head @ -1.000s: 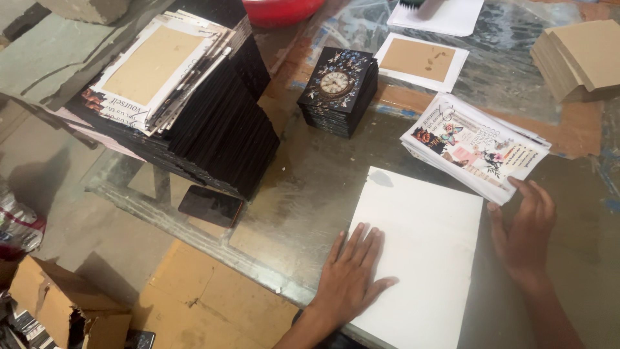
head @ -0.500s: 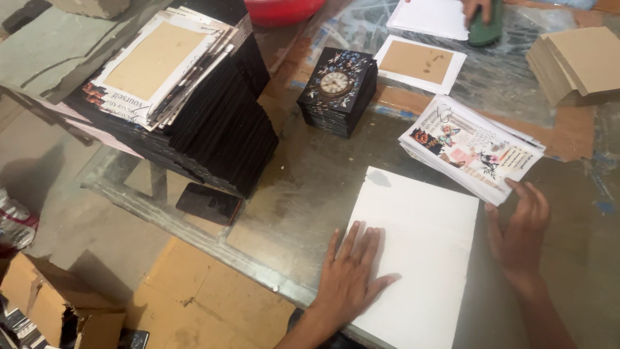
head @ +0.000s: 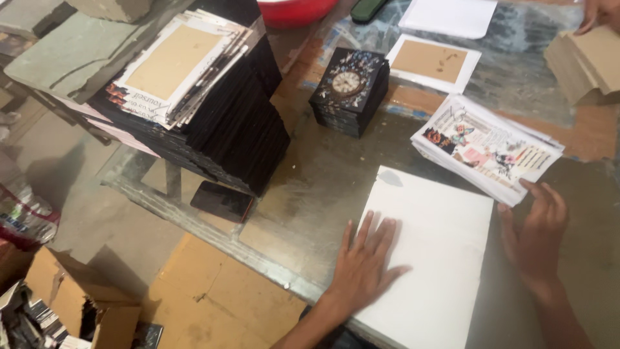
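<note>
A large white sheet (head: 434, 245) lies flat on the glass table (head: 323, 181) in front of me. My left hand (head: 363, 266) rests palm down on the sheet's left edge, fingers spread. On the sheet's right side, my right hand (head: 537, 240) has its fingers apart, and the fingertips touch the near corner of a stack of printed floral sheets (head: 485, 147). Neither hand grips anything.
A tall leaning pile of black covers (head: 213, 110) with printed sheets on top fills the left. A small stack of clock-patterned black covers (head: 350, 90) stands mid-table. A brown card on white paper (head: 431, 62), brown boards (head: 588, 61) with another person's hand (head: 597, 13), a phone (head: 221, 201), cardboard boxes (head: 84, 304).
The view has shifted slightly. Both hands stay on the white sheet; the right hand's fingers have crept up to the floral stack's corner. A far hand left the green object.
</note>
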